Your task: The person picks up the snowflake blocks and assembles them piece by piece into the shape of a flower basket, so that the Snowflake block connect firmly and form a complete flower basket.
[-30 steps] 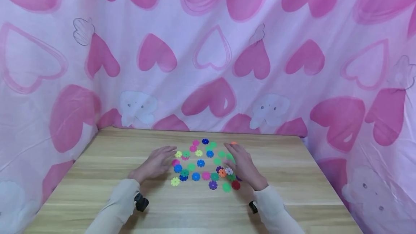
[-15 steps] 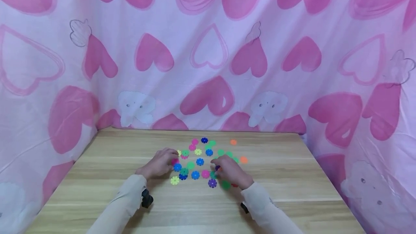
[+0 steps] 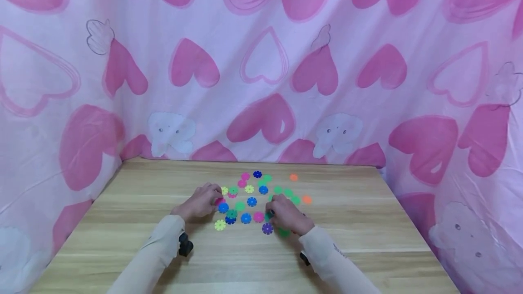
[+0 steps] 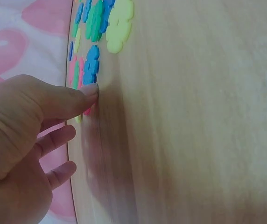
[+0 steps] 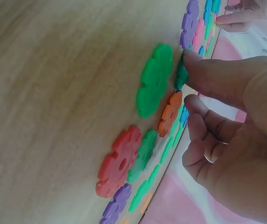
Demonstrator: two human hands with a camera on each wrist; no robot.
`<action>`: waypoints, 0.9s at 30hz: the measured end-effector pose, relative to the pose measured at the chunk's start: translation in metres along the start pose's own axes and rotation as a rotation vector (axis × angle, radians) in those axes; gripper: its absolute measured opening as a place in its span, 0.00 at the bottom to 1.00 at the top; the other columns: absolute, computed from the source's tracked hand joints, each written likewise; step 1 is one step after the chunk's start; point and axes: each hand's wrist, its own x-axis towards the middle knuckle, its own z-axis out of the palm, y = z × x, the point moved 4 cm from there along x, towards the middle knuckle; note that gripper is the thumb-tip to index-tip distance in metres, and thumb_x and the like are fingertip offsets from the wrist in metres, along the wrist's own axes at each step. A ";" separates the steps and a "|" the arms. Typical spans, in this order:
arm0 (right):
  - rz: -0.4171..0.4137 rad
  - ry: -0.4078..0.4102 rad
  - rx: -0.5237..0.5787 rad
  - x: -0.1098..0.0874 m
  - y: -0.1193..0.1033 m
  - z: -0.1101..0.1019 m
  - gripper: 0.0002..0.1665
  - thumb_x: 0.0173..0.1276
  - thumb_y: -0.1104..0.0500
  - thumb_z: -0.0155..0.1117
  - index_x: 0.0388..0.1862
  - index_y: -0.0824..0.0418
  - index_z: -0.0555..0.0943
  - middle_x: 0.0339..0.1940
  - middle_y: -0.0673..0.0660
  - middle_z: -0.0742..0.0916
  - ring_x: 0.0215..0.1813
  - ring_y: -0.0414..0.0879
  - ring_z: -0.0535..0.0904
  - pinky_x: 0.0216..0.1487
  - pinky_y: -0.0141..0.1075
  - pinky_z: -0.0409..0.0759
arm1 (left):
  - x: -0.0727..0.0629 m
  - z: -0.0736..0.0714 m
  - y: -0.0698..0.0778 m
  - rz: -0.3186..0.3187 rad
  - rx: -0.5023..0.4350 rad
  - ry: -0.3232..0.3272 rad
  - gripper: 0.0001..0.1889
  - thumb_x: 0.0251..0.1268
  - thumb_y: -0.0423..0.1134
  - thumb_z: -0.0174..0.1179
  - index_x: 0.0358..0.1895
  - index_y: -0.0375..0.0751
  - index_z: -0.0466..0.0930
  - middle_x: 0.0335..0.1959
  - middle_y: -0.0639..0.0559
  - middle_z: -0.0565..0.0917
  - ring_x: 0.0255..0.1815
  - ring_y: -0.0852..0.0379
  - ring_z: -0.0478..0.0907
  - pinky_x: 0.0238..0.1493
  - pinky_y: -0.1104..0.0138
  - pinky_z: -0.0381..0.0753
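1. Many flower-shaped discs in several colours lie spread over the middle of the wooden table, between the person's two hands.
2. The left hand reaches in at the left edge of the spread, its thumb tip beside a blue disc and over a pink disc. Its index finger is hidden behind the thumb, so I cannot tell whether the left grip has hold of the pink disc; two other fingers are bent and apart.
3. The right hand is over the spread's right side. Its grip is partly open: thumb against a dark green disc, bent fingers apart from it, nothing visibly held.
4. Close to the right hand lie an orange disc, a bright green disc and a red disc.
5. Behind the table hangs pink cloth printed with hearts.
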 end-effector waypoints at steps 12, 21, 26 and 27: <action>0.071 -0.025 -0.009 0.000 0.000 -0.001 0.11 0.59 0.59 0.76 0.39 0.55 0.83 0.35 0.46 0.76 0.40 0.43 0.66 0.41 0.32 0.70 | 0.006 0.001 0.002 0.015 0.025 0.026 0.12 0.57 0.31 0.71 0.45 0.39 0.89 0.47 0.49 0.78 0.51 0.49 0.69 0.50 0.56 0.68; 0.077 -0.002 0.016 -0.002 -0.001 0.000 0.11 0.59 0.59 0.76 0.38 0.56 0.83 0.34 0.47 0.76 0.39 0.43 0.66 0.40 0.32 0.70 | 0.006 0.000 0.000 -0.038 -0.034 0.048 0.07 0.56 0.30 0.71 0.38 0.41 0.87 0.36 0.52 0.77 0.42 0.53 0.67 0.48 0.59 0.67; 0.077 0.009 0.028 -0.002 -0.001 -0.001 0.11 0.58 0.61 0.76 0.37 0.56 0.83 0.33 0.47 0.80 0.39 0.43 0.68 0.40 0.32 0.72 | 0.006 0.001 -0.004 -0.102 -0.041 0.035 0.08 0.57 0.33 0.72 0.39 0.45 0.85 0.32 0.54 0.79 0.38 0.53 0.72 0.48 0.57 0.77; 0.075 0.014 0.029 -0.001 -0.001 -0.001 0.10 0.58 0.62 0.76 0.37 0.56 0.83 0.33 0.47 0.81 0.38 0.43 0.68 0.40 0.32 0.72 | 0.006 0.002 -0.005 -0.115 -0.051 0.035 0.08 0.57 0.33 0.72 0.38 0.45 0.85 0.31 0.54 0.80 0.37 0.53 0.73 0.47 0.57 0.79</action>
